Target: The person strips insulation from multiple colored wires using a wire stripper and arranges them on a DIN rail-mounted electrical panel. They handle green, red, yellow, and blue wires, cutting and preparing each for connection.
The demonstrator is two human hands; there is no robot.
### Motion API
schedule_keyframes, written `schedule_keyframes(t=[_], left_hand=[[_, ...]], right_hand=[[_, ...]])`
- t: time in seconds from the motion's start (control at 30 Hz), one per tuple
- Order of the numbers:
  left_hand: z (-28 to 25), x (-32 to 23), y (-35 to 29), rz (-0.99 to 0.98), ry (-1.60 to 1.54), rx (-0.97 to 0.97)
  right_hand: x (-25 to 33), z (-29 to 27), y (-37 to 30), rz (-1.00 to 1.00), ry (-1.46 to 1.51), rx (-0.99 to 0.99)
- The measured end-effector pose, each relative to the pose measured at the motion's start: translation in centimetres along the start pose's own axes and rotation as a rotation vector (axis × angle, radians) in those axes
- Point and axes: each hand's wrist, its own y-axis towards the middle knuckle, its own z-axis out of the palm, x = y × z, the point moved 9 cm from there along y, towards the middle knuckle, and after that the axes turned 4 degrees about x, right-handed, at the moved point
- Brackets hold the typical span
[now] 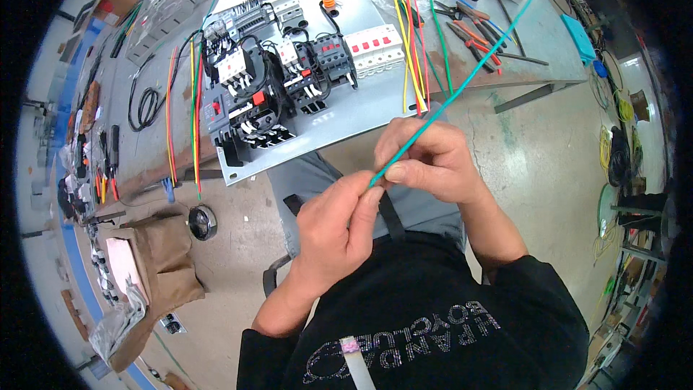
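Note:
A long green wire (pixel 469 77) slants from my fingers up to the far right. Its near end is pinched between the thumb and forefinger of my left hand (pixel 333 225). My right hand (pixel 433 162) grips the same wire just above that, thumb pressed on it; the very tip is hidden by my fingers. Beyond my hands lies a metal mounting plate (pixel 317 130) overhanging the table's near edge. It carries a white breaker row (pixel 375 49), a grey contactor (pixel 332 56) and a motor breaker (pixel 216 110) with black wiring.
Yellow and red wires (pixel 411 43) lie across the plate's right side. Several pliers (pixel 473 43) rest on the table (pixel 534 58) at right. Coloured wires (pixel 195 115) and a black cable coil (pixel 146 107) lie at left. A cardboard box (pixel 162 260) and a black spool (pixel 203 222) are on the floor.

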Motion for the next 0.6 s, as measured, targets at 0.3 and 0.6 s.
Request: schedule_keyframes(t=[0.3,0.6], left_hand=[[0.4,0.3,0.6,-0.039,-0.108,0.145],[0.5,0.7,0.6,0.04,-0.072,0.134]], right_hand=[[-0.9,0.2,-0.8,0.111,0.199,-0.011],[-1.6,0.2,-1.0,0.112,0.235,-0.068]])
